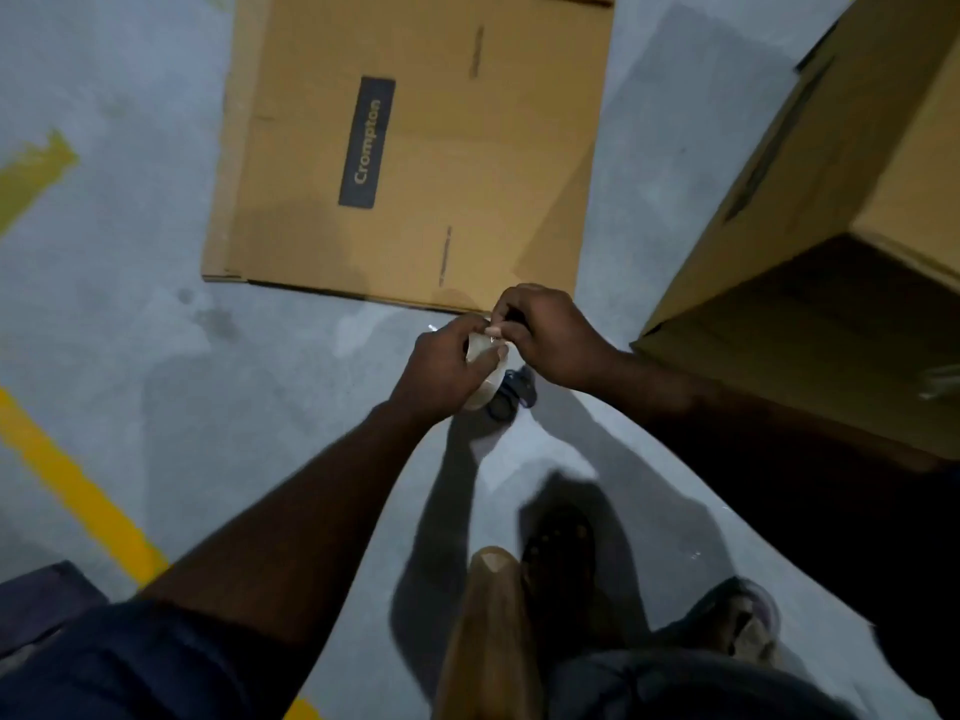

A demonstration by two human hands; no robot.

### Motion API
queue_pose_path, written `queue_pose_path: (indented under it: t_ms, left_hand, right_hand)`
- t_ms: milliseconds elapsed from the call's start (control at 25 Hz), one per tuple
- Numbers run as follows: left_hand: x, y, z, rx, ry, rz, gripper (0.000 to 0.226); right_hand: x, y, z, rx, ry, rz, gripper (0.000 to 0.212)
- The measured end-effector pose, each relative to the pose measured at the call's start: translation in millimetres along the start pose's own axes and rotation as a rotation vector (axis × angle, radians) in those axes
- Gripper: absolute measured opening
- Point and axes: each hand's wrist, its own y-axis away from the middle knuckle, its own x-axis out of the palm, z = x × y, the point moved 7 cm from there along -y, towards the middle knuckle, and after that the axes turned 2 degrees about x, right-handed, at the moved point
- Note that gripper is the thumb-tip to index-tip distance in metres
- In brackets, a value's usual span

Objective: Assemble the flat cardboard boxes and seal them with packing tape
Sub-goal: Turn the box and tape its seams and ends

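Observation:
A flat brown cardboard box (415, 148) with a dark "Crompton" label lies on the grey floor ahead of me. An assembled cardboard box (810, 241) stands at the right. My left hand (447, 366) grips a roll of clear packing tape (485, 376) in mid-air near the flat box's near corner. My right hand (550, 335) is curled at the top of the roll, its fingertips pinching at the tape's edge. A small dark object (514, 392) shows just below the roll, partly hidden by my hands.
Yellow painted lines (78, 491) cross the floor at left. My feet in sandals (561, 553) are below, and a brown cardboard piece (488, 631) rises beside my leg. A dark object (36, 600) sits at the bottom left.

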Motion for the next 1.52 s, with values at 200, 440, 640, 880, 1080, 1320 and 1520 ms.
queue_pose_path:
  t_ms: [200, 440, 640, 880, 1080, 1320, 1520]
  left_hand:
    - [-13.3, 20.8, -129.2, 0.142, 0.094, 0.124, 0.025]
    - [-23.0, 70.6, -274.0, 0.278, 0.236, 0.300, 0.030]
    - [-14.3, 88.4, -372.8, 0.608, -0.248, 0.296, 0.060]
    - [8.1, 80.8, -409.1, 0.712, -0.663, 0.419, 0.064]
    - [9.8, 55.2, -400.7, 0.740, -0.839, 0.343, 0.067]
    - [5.4, 34.2, -395.6, 0.806, -0.941, 0.262, 0.090]
    - [-9.3, 12.5, -377.2, 0.767, -1.008, 0.211, 0.087]
  right_hand:
    - [-116.7, 64.3, 58.5, -0.032, 0.178, -0.130, 0.016]
    - [-237.0, 172.2, 80.7, 0.159, -0.024, -0.389, 0.011]
    - [-274.9, 262.0, 58.5, 0.310, -0.292, -0.588, 0.011]
    - [-308.3, 361.9, -21.1, 0.544, -0.430, -0.897, 0.018]
    - [-308.3, 401.5, -69.2, 0.654, -0.378, -0.972, 0.017]
    - [-309.3, 395.9, -92.0, 0.762, -0.311, -0.977, 0.012]
    - [-308.7, 397.3, -100.2, 0.739, -0.248, -0.944, 0.009]
